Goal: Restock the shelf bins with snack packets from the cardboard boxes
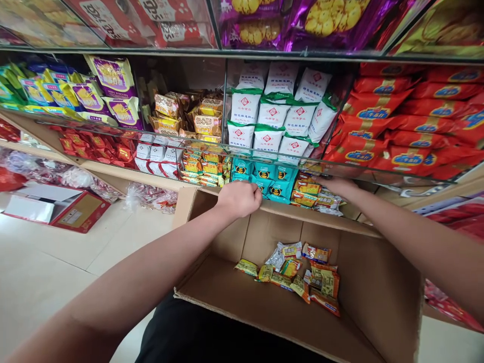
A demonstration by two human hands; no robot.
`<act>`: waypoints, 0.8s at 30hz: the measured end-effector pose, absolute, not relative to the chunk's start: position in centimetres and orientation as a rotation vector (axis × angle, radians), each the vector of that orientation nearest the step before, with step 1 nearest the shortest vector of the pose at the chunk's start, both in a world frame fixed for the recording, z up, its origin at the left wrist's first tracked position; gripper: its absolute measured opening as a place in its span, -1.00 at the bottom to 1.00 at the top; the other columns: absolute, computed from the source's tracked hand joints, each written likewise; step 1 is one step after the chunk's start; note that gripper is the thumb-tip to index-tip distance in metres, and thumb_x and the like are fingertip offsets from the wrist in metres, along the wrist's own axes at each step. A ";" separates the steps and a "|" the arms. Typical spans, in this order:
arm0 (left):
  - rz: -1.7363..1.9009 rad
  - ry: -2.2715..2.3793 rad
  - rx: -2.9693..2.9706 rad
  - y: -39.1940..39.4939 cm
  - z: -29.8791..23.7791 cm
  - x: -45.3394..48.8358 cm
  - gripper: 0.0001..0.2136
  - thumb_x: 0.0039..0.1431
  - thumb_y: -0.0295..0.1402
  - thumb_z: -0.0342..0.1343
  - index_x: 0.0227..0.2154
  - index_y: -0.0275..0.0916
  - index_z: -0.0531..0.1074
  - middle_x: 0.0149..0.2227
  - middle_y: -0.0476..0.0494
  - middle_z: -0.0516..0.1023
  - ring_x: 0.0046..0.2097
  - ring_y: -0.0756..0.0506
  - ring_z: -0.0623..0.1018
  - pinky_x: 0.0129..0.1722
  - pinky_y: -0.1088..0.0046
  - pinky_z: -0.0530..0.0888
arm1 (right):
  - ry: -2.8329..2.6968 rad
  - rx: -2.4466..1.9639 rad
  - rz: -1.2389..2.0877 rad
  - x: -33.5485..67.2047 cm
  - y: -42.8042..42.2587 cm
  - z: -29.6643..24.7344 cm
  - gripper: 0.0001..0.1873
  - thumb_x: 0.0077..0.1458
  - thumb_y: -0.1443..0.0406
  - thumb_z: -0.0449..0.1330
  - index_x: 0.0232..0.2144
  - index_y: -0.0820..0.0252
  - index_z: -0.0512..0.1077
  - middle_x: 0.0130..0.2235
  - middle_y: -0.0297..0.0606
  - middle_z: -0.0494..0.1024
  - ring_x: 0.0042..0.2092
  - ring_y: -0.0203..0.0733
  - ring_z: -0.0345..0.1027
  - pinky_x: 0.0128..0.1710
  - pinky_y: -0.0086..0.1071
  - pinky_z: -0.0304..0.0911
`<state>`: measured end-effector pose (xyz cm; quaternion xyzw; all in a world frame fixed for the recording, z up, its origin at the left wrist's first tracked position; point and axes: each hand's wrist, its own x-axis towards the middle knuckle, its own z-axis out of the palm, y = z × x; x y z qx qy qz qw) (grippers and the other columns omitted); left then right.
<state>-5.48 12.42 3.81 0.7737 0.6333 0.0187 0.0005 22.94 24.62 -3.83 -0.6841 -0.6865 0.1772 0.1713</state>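
Note:
My left hand is closed over the far rim of an open cardboard box, close to the teal packets on the low shelf. Loose small snack packets in yellow, orange and silver wrappers lie on the bottom of the box. Beyond its right part, my right hand reaches to the low shelf at a stack of orange-and-yellow snack packets. Silver-wrapped packets sit just below that hand. Its fingertips are partly hidden and blurred, so their grip is unclear.
Glass-fronted shelves hold white-and-green packets, red packets, brown-and-yellow packets and purple biscuit packs. A clear shelf edge runs above both hands. On the tiled floor at left stands a red carton.

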 end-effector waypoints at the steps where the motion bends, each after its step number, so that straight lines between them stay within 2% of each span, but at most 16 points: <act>1: 0.062 1.982 2.439 12.5 3.8 -5.5 -0.62 0.12 -0.24 -0.31 -0.42 -0.18 0.44 -0.33 -0.10 0.50 -0.29 -0.13 0.47 -0.43 0.43 0.30 | -1.962 -1.991 0.497 22.8 24.5 -3.5 -0.42 -0.07 -0.08 0.02 -0.14 0.20 0.38 -0.02 -0.08 0.35 0.06 0.06 0.13 -0.05 -0.14 0.10; 7: 0.039 1.966 2.430 12.7 3.6 -5.6 -0.61 0.13 -0.22 -0.31 -0.39 -0.18 0.44 -0.30 -0.11 0.50 -0.27 -0.12 0.46 -0.39 0.43 0.31 | -2.195 -2.133 0.452 22.8 19.9 0.7 -0.35 0.06 -0.01 -0.11 0.03 0.38 0.22 0.02 0.06 0.29 0.04 0.10 0.15 -0.04 -0.15 0.12; 9: 0.052 1.962 2.437 12.8 3.6 -5.6 -0.61 0.13 -0.22 -0.31 -0.39 -0.18 0.44 -0.30 -0.11 0.50 -0.27 -0.13 0.46 -0.39 0.42 0.31 | -2.294 -1.916 0.308 23.0 15.8 2.2 -0.39 0.07 0.02 -0.09 0.02 0.36 0.23 0.02 0.04 0.30 0.03 0.07 0.17 -0.02 -0.13 0.11; 11: 0.064 1.958 2.444 12.8 3.5 -5.6 -0.61 0.12 -0.22 -0.31 -0.40 -0.18 0.44 -0.31 -0.12 0.50 -0.27 -0.14 0.47 -0.39 0.40 0.31 | -2.423 -1.497 0.109 23.1 10.8 2.6 -0.51 0.07 0.09 -0.04 -0.02 0.25 0.27 0.01 -0.07 0.32 0.04 -0.01 0.16 0.02 -0.14 0.07; 13: 0.064 1.960 2.443 12.8 3.6 -5.6 -0.61 0.12 -0.23 -0.32 -0.39 -0.19 0.44 -0.30 -0.13 0.51 -0.26 -0.16 0.47 -0.38 0.38 0.32 | -2.578 -1.166 0.057 22.9 6.3 1.4 -0.70 0.09 0.21 -0.02 -0.16 0.15 0.37 -0.11 -0.19 0.42 -0.02 -0.10 0.21 0.01 -0.18 0.08; 15: 0.052 1.959 2.438 12.8 3.6 -5.6 -0.59 0.12 -0.23 -0.33 -0.38 -0.19 0.45 -0.30 -0.14 0.51 -0.26 -0.18 0.47 -0.38 0.37 0.33 | -2.730 -1.097 0.053 22.7 3.5 -1.7 -0.75 0.09 0.28 0.00 -0.22 0.15 0.40 -0.17 -0.21 0.46 -0.06 -0.12 0.22 -0.03 -0.20 0.10; 17: 0.042 1.962 2.436 12.7 3.7 -5.5 -0.58 0.12 -0.22 -0.34 -0.38 -0.19 0.45 -0.30 -0.14 0.51 -0.26 -0.18 0.48 -0.39 0.37 0.33 | -2.773 -1.292 0.050 22.6 2.5 -5.8 -0.75 0.10 0.33 -0.03 -0.25 0.20 0.42 -0.17 -0.17 0.44 -0.05 -0.10 0.20 -0.04 -0.20 0.09; 21: 0.038 1.971 2.430 12.5 3.7 -5.4 -0.60 0.11 -0.22 -0.32 -0.38 -0.18 0.45 -0.28 -0.13 0.51 -0.24 -0.18 0.48 -0.40 0.38 0.34 | -2.688 -1.901 0.198 22.6 3.9 -12.6 -0.56 0.02 0.37 0.05 0.00 0.31 0.23 0.01 -0.04 0.28 0.01 -0.04 0.11 -0.04 -0.23 0.06; 24: 0.032 1.979 2.411 12.7 3.6 -5.4 -0.60 0.11 -0.21 -0.31 -0.38 -0.18 0.45 -0.27 -0.13 0.51 -0.23 -0.18 0.48 -0.38 0.38 0.35 | -2.577 -2.073 0.187 22.8 4.7 -14.4 -0.51 -0.05 0.34 0.12 -0.01 0.32 0.23 -0.05 0.03 0.29 -0.03 0.05 0.13 -0.12 -0.15 0.08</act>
